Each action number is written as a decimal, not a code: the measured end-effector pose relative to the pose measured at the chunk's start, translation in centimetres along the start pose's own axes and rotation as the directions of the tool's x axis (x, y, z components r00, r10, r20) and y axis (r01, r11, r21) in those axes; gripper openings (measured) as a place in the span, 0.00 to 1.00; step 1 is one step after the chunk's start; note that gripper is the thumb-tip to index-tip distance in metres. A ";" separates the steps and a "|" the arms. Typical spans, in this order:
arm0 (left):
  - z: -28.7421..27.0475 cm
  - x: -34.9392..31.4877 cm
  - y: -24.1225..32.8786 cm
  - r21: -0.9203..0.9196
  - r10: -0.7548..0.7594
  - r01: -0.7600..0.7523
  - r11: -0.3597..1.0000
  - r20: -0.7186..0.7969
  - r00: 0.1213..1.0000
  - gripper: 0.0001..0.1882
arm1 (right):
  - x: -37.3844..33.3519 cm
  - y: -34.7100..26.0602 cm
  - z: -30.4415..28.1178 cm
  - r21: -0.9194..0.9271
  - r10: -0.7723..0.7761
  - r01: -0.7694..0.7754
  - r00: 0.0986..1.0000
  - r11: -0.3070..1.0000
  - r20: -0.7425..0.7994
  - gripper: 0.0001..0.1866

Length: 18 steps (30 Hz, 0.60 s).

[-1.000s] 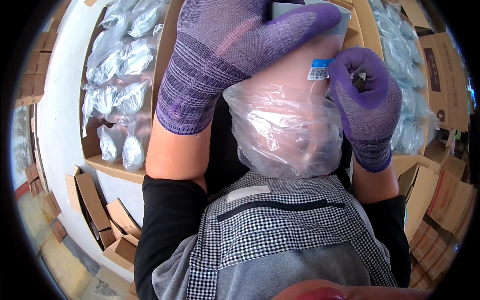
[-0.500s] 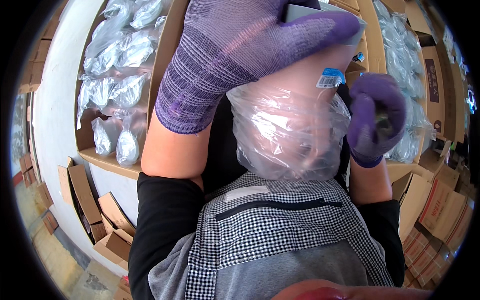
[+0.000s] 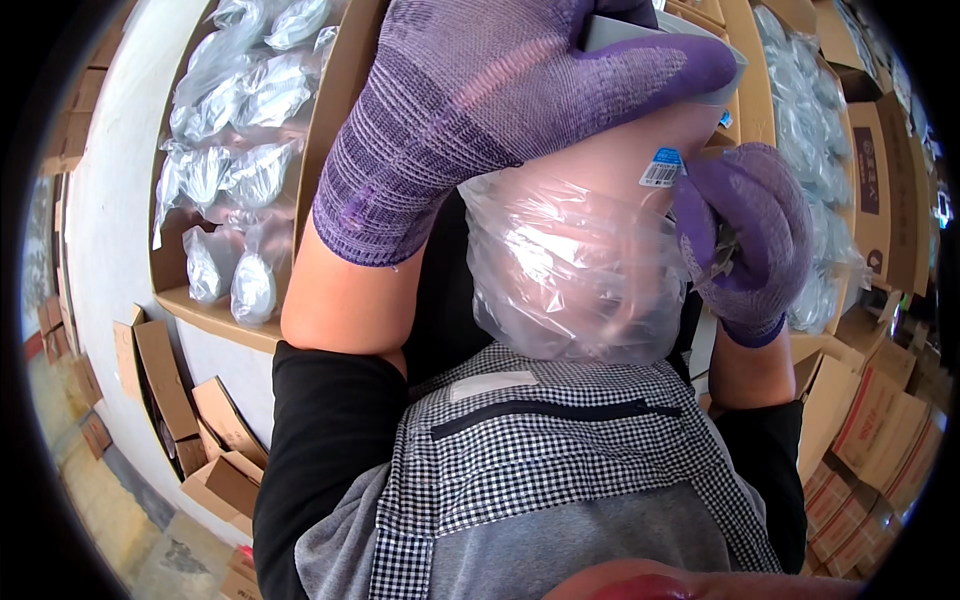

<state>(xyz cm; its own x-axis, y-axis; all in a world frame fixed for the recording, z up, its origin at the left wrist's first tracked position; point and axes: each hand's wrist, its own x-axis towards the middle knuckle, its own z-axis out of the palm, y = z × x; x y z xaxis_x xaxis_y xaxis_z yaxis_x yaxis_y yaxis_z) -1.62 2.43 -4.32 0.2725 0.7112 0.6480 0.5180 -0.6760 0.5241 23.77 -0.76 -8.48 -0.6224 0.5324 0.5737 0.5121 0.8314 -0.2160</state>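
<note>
A blue-and-white barcode label (image 3: 661, 168) sits on our pink container (image 3: 605, 160), held before our checked apron (image 3: 560, 455) between open cartons (image 3: 222, 318), with boxes (image 3: 868, 520) stacked at right. Its bagged end lies toward us; its long axis leans away rightward to a grey top (image 3: 615, 33), which our left hand (image 3: 510, 85) clasps, thumb across, other fingers mostly hidden. Our right hand (image 3: 755, 230) curls its fingers around a small dark object (image 3: 723, 250).

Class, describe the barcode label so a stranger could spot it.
Start at the checked apron; beyond it is the pink container, its near end in clear plastic. Beside the gloved right hand sits the barcode label, white with a blue top against plain pink.
</note>
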 end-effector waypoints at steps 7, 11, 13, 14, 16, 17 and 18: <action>0.2 -0.2 -0.3 -0.056 0.066 -0.069 0.996 -0.040 0.997 0.20 | -0.1 0.3 -0.4 -0.004 -0.194 0.194 0.981 0.981 -0.023 0.20; -0.2 0.5 0.4 0.014 0.000 -0.001 1.000 0.051 0.999 0.19 | -0.2 1.0 -0.5 0.032 -0.255 0.256 0.967 0.966 -0.023 0.20; -0.6 0.6 1.5 -0.053 -0.065 0.069 0.996 0.065 0.996 0.19 | 0.0 1.1 -0.3 0.002 -0.277 0.278 0.960 0.961 -0.030 0.21; -0.6 0.6 1.4 -0.072 -0.071 0.075 0.995 0.063 0.995 0.19 | 0.2 1.2 -0.2 -0.008 -0.297 0.296 0.954 0.955 -0.037 0.21; 0.4 0.1 -0.7 -0.043 -0.003 0.005 0.999 0.036 0.999 0.19 | 0.6 1.5 -0.2 -0.031 -0.334 0.333 0.941 0.942 -0.050 0.21; 0.6 -0.1 -1.1 -0.023 0.015 -0.014 1.000 0.027 1.000 0.19 | 0.3 1.6 -0.2 0.087 -0.188 0.197 0.977 0.977 -0.103 0.21; 0.6 -0.1 -1.1 0.009 0.001 -0.002 1.000 0.025 1.000 0.20 | -0.5 1.5 -0.1 0.210 -0.032 0.060 0.990 0.976 -0.136 0.21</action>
<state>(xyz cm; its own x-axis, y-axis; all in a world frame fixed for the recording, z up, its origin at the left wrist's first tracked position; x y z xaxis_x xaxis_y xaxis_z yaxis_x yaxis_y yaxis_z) -1.72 3.23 -5.32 0.2932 0.7149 0.6348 0.5252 -0.6753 0.5178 24.90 0.18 -9.04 -0.5522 0.4792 0.6822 0.3384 0.8767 -0.3419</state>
